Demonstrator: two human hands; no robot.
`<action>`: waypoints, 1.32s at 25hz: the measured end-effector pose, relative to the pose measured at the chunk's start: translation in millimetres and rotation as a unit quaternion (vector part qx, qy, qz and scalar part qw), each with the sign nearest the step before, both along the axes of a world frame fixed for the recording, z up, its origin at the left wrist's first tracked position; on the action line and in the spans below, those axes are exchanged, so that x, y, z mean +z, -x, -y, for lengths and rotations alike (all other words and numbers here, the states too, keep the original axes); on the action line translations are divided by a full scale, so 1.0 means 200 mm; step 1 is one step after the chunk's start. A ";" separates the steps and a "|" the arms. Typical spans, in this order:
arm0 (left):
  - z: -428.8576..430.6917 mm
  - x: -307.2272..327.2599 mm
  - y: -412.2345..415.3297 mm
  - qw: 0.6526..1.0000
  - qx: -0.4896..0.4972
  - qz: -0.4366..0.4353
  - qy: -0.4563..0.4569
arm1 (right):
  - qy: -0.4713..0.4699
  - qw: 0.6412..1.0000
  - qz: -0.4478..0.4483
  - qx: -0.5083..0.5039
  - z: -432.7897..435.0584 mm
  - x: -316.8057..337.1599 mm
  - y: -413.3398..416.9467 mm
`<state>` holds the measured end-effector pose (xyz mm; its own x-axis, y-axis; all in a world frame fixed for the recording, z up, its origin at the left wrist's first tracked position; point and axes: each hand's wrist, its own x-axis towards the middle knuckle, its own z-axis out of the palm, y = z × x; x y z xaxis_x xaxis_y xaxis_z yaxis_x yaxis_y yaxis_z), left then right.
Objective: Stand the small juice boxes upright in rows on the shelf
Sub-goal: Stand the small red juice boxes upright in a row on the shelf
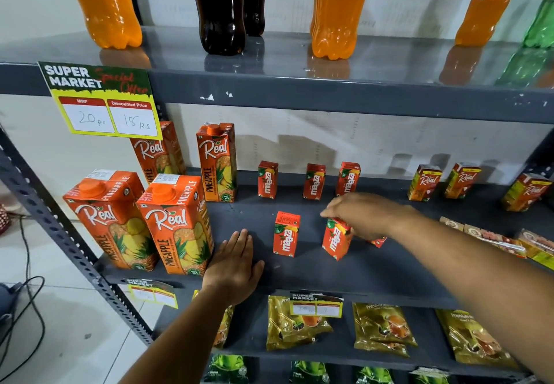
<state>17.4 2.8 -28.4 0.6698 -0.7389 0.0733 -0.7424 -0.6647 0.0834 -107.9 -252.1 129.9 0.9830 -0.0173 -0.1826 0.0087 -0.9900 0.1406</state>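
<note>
Three small red Maaza juice boxes stand upright in a back row on the dark shelf [374,266]: one at the left [267,179], one in the middle [314,181], one at the right [347,178]. In front, another Maaza box [286,233] stands upright alone. My right hand [359,214] grips the top of a slightly tilted Maaza box [336,241]. Part of one more red box [378,241] shows under that hand. My left hand [232,266] lies flat on the shelf, fingers apart, holding nothing.
Tall Real pineapple cartons [177,224] stand at the shelf's left, close to my left hand. Small Real juice boxes [424,183] stand at the back right, and flat packs [491,239] lie at the right edge. Soda bottles [220,8] fill the shelf above; tea pouches [383,329] lie below.
</note>
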 end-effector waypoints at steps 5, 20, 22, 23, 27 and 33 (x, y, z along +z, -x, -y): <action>0.00 -0.01 0.00 1.000 0.003 0.008 0.002 | 0.064 0.983 -0.006 0.173 0.03 0.03 0.03; 0.00 -0.03 -0.01 1.000 0.010 0.015 -0.010 | -0.151 0.901 0.090 -0.397 0.29 -0.43 0.08; 0.00 -0.03 -0.01 1.000 0.012 0.013 -0.010 | -0.246 0.847 0.191 -0.431 0.29 -0.46 0.09; 0.00 -0.03 -0.01 1.000 0.014 0.014 -0.008 | -0.309 0.801 0.263 -0.440 0.27 -0.48 0.11; 0.01 -0.02 0.00 1.000 0.010 0.013 -0.004 | -0.414 0.656 0.421 -0.471 0.13 -0.58 0.18; 0.00 -0.01 0.00 1.000 0.010 0.009 -0.005 | -0.353 0.687 0.414 -0.482 0.10 -0.59 0.21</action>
